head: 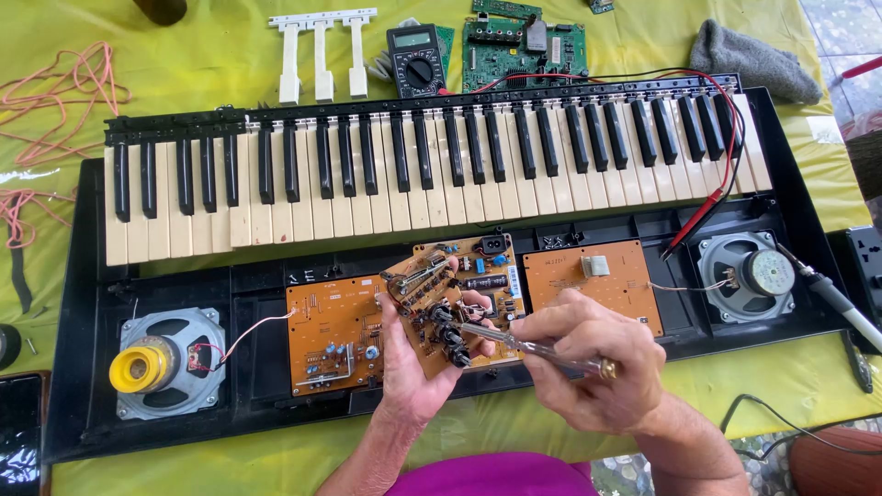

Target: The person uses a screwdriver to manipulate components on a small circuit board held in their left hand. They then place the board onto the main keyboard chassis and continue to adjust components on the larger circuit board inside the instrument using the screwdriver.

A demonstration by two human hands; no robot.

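My left hand point(412, 360) holds up a small brown circuit board point(424, 303) with black knobs and several components, tilted over the opened keyboard case point(248, 303). My right hand point(588, 363) grips a thin metal-shafted tool point(514, 342), a screwdriver by its look, with its tip against the small board near the black knobs. Below them, larger orange circuit boards point(335, 335) lie in the case, one at left point(335, 335) and one at right point(593, 280). The key bed point(432, 174) of black and white keys lies above.
Two round speakers sit in the case, left point(165, 363) and right point(744, 274). Red and black probe leads point(712, 207) cross the keys. On the green cloth at the back lie a multimeter point(415, 60), a green circuit board point(524, 46), loose white keys point(322, 50) and a grey cloth point(753, 60). A soldering iron point(841, 298) rests at right.
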